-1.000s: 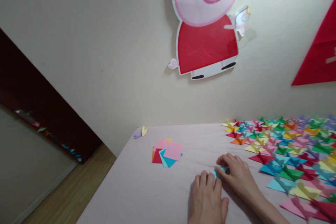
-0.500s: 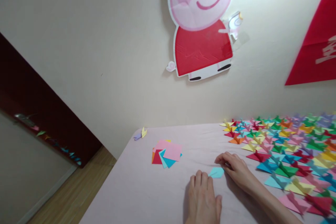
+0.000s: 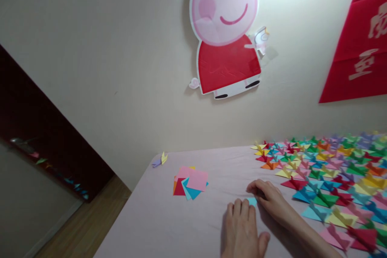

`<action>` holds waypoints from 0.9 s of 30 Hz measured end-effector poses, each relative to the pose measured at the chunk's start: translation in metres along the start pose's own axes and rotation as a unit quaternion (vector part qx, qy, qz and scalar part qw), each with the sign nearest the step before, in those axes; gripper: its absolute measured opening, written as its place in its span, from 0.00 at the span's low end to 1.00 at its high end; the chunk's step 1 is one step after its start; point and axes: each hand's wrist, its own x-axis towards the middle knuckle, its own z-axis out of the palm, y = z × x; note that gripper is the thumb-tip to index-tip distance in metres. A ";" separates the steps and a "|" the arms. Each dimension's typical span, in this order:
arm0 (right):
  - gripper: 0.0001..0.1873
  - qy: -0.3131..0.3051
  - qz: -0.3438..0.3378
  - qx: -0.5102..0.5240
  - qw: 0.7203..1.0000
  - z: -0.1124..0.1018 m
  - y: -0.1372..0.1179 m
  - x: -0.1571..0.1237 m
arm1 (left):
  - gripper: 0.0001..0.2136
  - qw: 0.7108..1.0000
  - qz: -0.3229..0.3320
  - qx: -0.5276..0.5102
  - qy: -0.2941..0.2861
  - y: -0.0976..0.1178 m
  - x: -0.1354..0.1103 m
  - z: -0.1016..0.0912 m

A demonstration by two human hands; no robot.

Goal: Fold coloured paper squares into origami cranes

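Glare high on wall [image 3: 145, 68], dimmer left

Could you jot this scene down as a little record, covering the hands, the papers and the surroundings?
Left hand: palm down, partly over the light-blue paper
Right hand: curled beside that paper; contact unclear
Loose sheets: overlapping, beyond and left of the hands, pink uppermost
Folded paper shapes: many colours, massed at right
Surface: pink-covered table
Wall: pig cutout, red banner

Light-blue paper [image 3: 252, 201], laid flat on the pale-pink tabletop [image 3: 169, 225], partly hidden by the left hand [image 3: 241, 225], flanked by the right hand [image 3: 269, 197]
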 end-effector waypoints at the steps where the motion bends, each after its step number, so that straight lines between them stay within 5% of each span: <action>1: 0.13 0.000 0.001 0.002 1.000 0.000 0.000 0.000 | 0.28 1.000 -0.004 -0.001 -0.011 0.002 0.001 -0.004; 7: 0.13 0.000 0.005 0.014 1.000 -0.003 -0.004 0.000 | 0.19 0.999 -0.026 -0.004 -0.026 -0.001 -0.003 -0.022; 16: 0.14 0.065 0.013 0.103 0.993 -0.002 -0.003 -0.007 | 0.14 1.000 -0.009 -0.012 0.015 -0.009 -0.005 -0.011; 22: 0.08 0.050 -0.020 -0.067 0.996 0.005 -0.019 -0.014 | 0.19 0.999 0.017 -0.023 0.037 -0.008 -0.008 -0.007; 27: 0.10 0.037 -0.039 -0.070 0.996 0.004 -0.013 -0.013 | 0.18 1.000 0.011 0.001 0.023 -0.005 -0.010 -0.012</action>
